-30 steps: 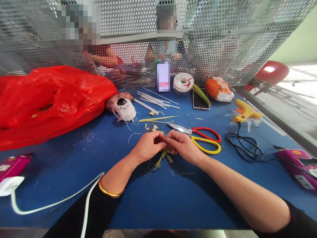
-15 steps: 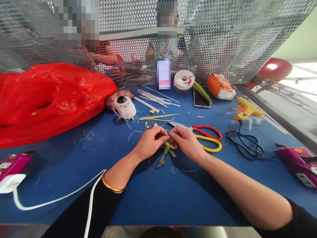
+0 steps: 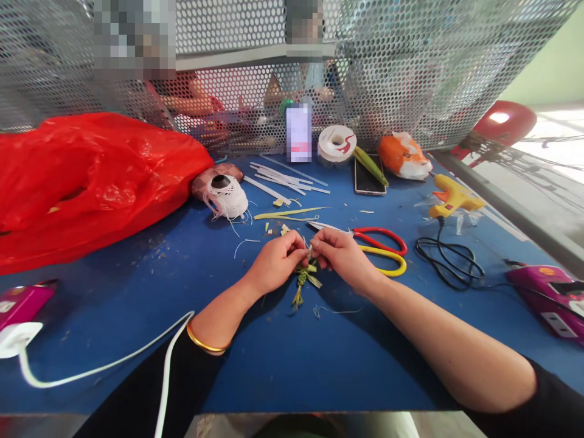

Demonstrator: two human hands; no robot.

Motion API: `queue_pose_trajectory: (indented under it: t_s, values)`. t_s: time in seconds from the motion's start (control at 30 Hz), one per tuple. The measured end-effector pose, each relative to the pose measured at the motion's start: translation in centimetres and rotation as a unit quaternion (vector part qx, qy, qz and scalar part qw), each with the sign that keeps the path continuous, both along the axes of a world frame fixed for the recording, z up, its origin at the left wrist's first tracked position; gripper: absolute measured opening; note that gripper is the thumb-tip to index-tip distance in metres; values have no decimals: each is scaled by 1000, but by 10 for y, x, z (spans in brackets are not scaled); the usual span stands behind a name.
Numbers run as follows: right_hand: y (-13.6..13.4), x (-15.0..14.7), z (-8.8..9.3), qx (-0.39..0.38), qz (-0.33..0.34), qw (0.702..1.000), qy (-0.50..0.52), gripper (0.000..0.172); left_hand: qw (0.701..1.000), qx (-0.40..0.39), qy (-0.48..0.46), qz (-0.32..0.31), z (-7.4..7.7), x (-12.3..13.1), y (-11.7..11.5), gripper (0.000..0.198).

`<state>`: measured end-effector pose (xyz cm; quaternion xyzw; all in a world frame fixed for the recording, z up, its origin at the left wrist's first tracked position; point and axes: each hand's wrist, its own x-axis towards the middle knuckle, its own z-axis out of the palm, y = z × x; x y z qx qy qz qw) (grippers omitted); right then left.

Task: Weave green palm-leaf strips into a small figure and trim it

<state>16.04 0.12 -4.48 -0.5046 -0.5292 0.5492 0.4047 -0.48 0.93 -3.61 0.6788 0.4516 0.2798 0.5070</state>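
Note:
Between my two hands is a small green braided leaf piece [image 3: 302,278], its frayed lower ends hanging toward me. My left hand [image 3: 278,263], with a gold bangle at the wrist, pinches its upper end. Close against it, my right hand [image 3: 347,260] is also pinched at the top of the piece. The fingers hide what lies right between the fingertips. Scissors [image 3: 382,231] with one red and one yellow handle lie behind my right hand, blades partly open. Pale green leaf strips [image 3: 287,214] and small scraps lie beyond my fingers.
A red plastic bag [image 3: 100,188] and a white thread spool [image 3: 227,198] lie left. Behind are white sticks [image 3: 283,177], a ribbon roll [image 3: 336,145] and a phone [image 3: 369,177]. Right are a yellow glue gun [image 3: 454,198] and a purple power strip [image 3: 547,292]. A white cable [image 3: 104,369] crosses my left arm.
The whole view has shifted slightly. Both hands keep their pinch at the top of the braided leaf piece, with only a slight movement of the fingers.

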Motion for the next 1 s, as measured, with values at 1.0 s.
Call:
queue_pose_trajectory:
  t_s: [1.0]
  values:
    - [-4, -1, 9, -1, -1, 1000, 23, 27, 998, -1, 60, 29, 3, -2, -4, 20]
